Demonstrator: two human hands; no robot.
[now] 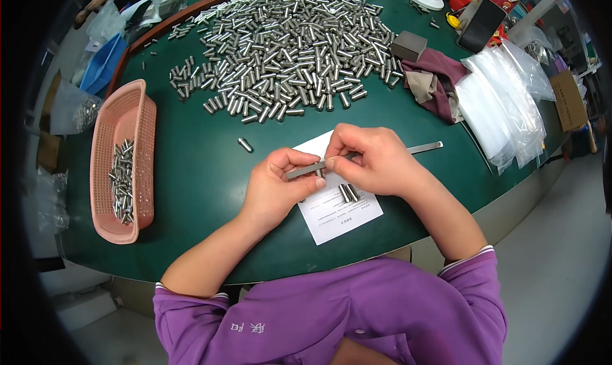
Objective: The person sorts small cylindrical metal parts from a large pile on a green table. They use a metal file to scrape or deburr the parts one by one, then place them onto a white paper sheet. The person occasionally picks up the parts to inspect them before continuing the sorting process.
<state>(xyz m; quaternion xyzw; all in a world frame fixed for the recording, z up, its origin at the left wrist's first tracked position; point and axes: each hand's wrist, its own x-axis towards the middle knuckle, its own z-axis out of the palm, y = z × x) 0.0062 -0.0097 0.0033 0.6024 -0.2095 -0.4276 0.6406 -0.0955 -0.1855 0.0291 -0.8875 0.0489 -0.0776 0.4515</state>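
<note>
My left hand (271, 183) and my right hand (376, 158) meet over a white printed sheet (341, 225) on the green table. Between them lies a long, narrow flat steel bar (305, 170), slightly tilted, its far end sticking out past my right hand. My left thumb and fingers close round its near end. The right thumb and forefinger pinch it close to the left fingertips. A small metal piece shows just under the bar there, mostly hidden by my fingers. A few short steel pins (348, 193) lie together on the sheet below my right hand.
A large heap of steel pins (287, 46) covers the table's far side; one loose pin (245, 145) lies nearer. At left stands a pink basket (145, 167) holding pins. To the right are a dark block (408, 46), a maroon cloth (440, 72), clear plastic bags (497, 110) and a phone (482, 24).
</note>
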